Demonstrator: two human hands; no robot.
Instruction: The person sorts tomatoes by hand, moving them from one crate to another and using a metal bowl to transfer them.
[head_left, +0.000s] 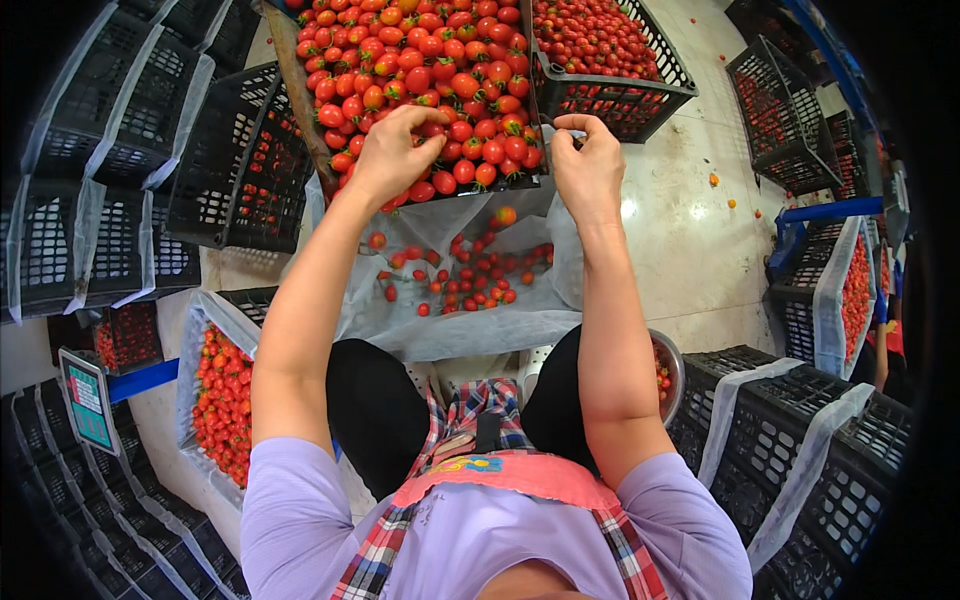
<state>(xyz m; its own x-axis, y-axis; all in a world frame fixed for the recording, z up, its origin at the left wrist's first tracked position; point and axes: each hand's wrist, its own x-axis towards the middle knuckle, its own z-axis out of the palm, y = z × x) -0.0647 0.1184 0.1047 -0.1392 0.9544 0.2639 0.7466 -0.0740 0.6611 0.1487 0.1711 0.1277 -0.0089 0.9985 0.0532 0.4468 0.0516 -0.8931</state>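
Note:
Before me is a tilted sorting tray (298, 97) heaped with red cherry tomatoes (420, 56), some with green calyxes. My left hand (397, 154) rests over the heap near its front left, fingers curled and thumb apart from the index finger. Whether it grips a tomato is hidden. My right hand (591, 161) is beside the tray's right edge, thumb and index finger bent towards each other. A small dark thing shows in that gap, too unclear to name. Below the tray's front lip, a translucent plastic liner (457, 334) holds loose tomatoes (480, 277), several of them blurred.
A black plastic crate (615, 101) of smaller tomatoes adjoins the tray's right side. Lined crates of tomatoes (223, 405) stand at left and far right. Stacked black crates (795, 435) flank me. A scale display (88, 401) is at left, a metal bowl (675, 367) by my right knee.

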